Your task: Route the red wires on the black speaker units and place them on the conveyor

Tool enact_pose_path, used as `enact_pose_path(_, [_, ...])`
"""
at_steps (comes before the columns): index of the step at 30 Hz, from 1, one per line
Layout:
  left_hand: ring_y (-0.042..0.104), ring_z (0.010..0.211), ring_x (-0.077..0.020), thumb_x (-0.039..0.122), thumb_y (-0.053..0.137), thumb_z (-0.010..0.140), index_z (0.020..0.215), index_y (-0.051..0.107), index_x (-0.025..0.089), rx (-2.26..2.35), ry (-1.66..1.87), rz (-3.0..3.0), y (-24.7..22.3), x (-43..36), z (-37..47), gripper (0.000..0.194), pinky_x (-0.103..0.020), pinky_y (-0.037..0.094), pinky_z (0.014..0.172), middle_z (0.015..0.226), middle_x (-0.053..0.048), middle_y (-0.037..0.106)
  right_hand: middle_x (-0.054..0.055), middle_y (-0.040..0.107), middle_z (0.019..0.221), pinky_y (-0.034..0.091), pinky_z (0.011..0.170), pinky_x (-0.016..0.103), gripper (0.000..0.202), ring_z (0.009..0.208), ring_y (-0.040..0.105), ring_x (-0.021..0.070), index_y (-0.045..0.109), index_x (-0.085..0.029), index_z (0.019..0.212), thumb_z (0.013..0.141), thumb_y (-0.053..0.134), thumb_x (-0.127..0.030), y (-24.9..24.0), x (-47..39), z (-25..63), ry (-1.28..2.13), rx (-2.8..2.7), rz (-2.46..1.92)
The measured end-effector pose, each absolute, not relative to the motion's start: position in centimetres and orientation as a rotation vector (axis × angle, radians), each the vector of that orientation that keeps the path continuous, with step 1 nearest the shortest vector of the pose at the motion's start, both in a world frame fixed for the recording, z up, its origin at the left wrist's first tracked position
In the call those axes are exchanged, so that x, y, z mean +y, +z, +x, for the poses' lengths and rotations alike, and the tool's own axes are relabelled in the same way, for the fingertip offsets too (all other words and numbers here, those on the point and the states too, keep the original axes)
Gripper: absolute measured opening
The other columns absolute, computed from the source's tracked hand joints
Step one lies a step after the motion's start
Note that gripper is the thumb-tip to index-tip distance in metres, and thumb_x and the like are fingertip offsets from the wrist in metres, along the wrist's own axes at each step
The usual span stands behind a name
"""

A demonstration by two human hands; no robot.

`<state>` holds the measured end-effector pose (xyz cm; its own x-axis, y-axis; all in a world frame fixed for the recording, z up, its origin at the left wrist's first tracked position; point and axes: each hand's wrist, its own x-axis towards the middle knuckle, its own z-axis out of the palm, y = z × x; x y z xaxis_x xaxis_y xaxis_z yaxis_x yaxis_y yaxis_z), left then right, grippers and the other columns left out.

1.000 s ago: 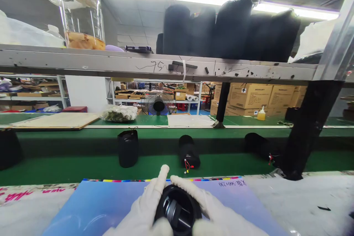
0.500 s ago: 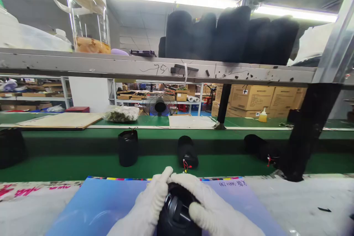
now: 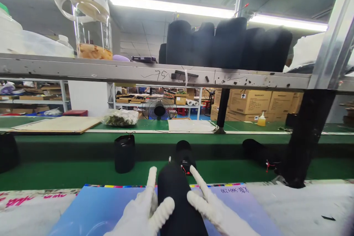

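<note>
A black fabric-covered cylinder [image 3: 177, 199] stands upright between my two white-gloved hands, over a blue sheet [image 3: 99, 210] at the near edge of the bench. My left hand [image 3: 143, 212] grips its left side, index finger pointing up. My right hand [image 3: 214, 212] holds its right side with the index finger stretched out. Behind it, on the green conveyor belt [image 3: 69, 171], another black cylinder [image 3: 185, 156] lies on its side with red wires, and one more cylinder [image 3: 125, 153] stands upright.
A third black cylinder [image 3: 256, 151] lies on the belt at right, beside a black post [image 3: 306, 136]. A grey shelf [image 3: 110, 72] overhead carries a glass jug [image 3: 92, 25] and several black cylinders [image 3: 229, 42]. Cardboard boxes [image 3: 257, 101] and a fan [image 3: 159, 110] stand beyond.
The cylinder lay with its open end facing me; both hands have turned it upright, so its fabric side now faces me. The view has tilted slightly.
</note>
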<state>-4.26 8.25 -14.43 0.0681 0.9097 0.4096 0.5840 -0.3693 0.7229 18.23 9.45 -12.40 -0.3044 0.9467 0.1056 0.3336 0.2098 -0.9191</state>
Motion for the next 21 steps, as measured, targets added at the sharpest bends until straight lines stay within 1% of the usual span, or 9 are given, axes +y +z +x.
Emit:
enact_pose_path(2, [0.071,0.075,-0.0233,0.057,0.055,0.084,0.155,0.014,0.015,1.411,1.267,2.022,-14.6,8.8,-3.8,0.092,-0.038,0.058,0.074,0.108,-0.012,0.07,0.009,0.058,0.139,0.046,0.105,0.041,0.1,0.126,0.057,0.0278,0.004,-0.028,0.156,0.082,0.064,-0.06,-12.6,9.6,17.8,1.053,-1.729,-1.157])
enact_pose_path(3, [0.071,0.082,-0.0234,0.053,0.057,0.084,0.155,0.015,0.016,1.378,1.287,2.043,-14.9,9.0,-3.7,0.09,-0.036,0.057,0.077,0.118,-0.013,0.067,0.009,0.053,0.144,0.042,0.109,0.042,0.102,0.132,0.051,0.0289,0.005,-0.027,0.156,0.08,0.067,-0.058,-12.7,9.7,17.7,1.011,-1.721,-1.153])
enact_pose_path(6, [0.072,0.08,-0.0214,0.035,0.047,0.092,0.148,0.038,0.02,1.402,1.274,2.068,-15.7,9.6,-3.5,0.058,-0.032,0.057,0.074,0.116,-0.012,0.067,0.01,0.053,0.144,0.034,0.116,0.043,0.085,0.14,0.04,0.0319,0.03,-0.024,0.152,0.082,0.062,-0.06,-12.8,10.5,17.5,0.918,-1.753,-1.195])
enact_pose_path(10, [0.069,0.063,-0.0145,0.017,0.037,0.091,0.146,0.041,0.024,1.47,1.209,2.071,-16.4,9.7,-3.8,0.055,-0.027,0.055,0.062,0.111,-0.01,0.066,0.015,0.067,0.123,0.045,0.107,0.047,0.063,0.123,0.058,0.0302,0.052,-0.018,0.138,0.094,0.041,-0.062,-12.2,11.1,17.3,0.93,-1.817,-1.184])
enact_pose_path(13, [0.073,0.091,-0.0223,0.029,0.053,0.086,0.148,0.033,0.03,1.306,1.223,1.993,-16.2,9.6,-3.9,0.065,-0.033,0.058,0.078,0.126,-0.009,0.063,0.012,0.071,0.116,0.05,0.1,0.04,0.055,0.111,0.066,0.0277,0.062,-0.021,0.128,0.093,0.046,-0.06,-11.0,10.1,17.9,0.939,-1.884,-1.154])
enact_pose_path(15, [0.065,0.115,-0.0277,0.04,0.065,0.077,0.146,0.033,0.033,1.124,1.219,1.919,-16.1,9.7,-4.0,0.077,-0.039,0.053,0.094,0.132,-0.008,0.061,0.008,0.069,0.121,0.049,0.101,0.036,0.053,0.114,0.064,0.0292,0.061,-0.028,0.13,0.087,0.059,-0.058,-9.8,9.0,18.9,0.938,-1.928,-1.135])
enact_pose_path(17, [0.061,0.12,-0.0293,0.038,0.072,0.07,0.143,0.038,0.034,1.064,1.196,1.951,-16.2,9.8,-4.0,0.081,-0.04,0.052,0.097,0.131,-0.008,0.062,0.004,0.063,0.13,0.044,0.107,0.038,0.049,0.121,0.059,0.0297,0.058,-0.033,0.133,0.088,0.061,-0.052,-8.6,8.1,20.1,0.866,-1.979,-1.103])
enact_pose_path(19, [0.061,0.12,-0.0292,0.03,0.074,0.068,0.14,0.043,0.036,1.109,1.22,2.068,-16.7,9.7,-4.1,0.079,-0.038,0.054,0.093,0.132,-0.007,0.061,0.003,0.059,0.136,0.038,0.112,0.041,0.038,0.128,0.052,0.0279,0.06,-0.033,0.129,0.094,0.051,-0.045,-7.6,7.7,20.8,0.715,-1.981,-1.056])
enact_pose_path(21, [0.056,0.126,-0.029,0.026,0.075,0.069,0.144,0.035,0.04,1.106,1.293,2.148,-17.4,9.6,-4.1,0.087,-0.038,0.052,0.097,0.143,-0.005,0.053,0.005,0.06,0.134,0.037,0.112,0.043,0.032,0.127,0.051,0.027,0.062,-0.03,0.123,0.094,0.05,-0.038,-6.9,7.7,20.8,0.635,-1.933,-1.086])
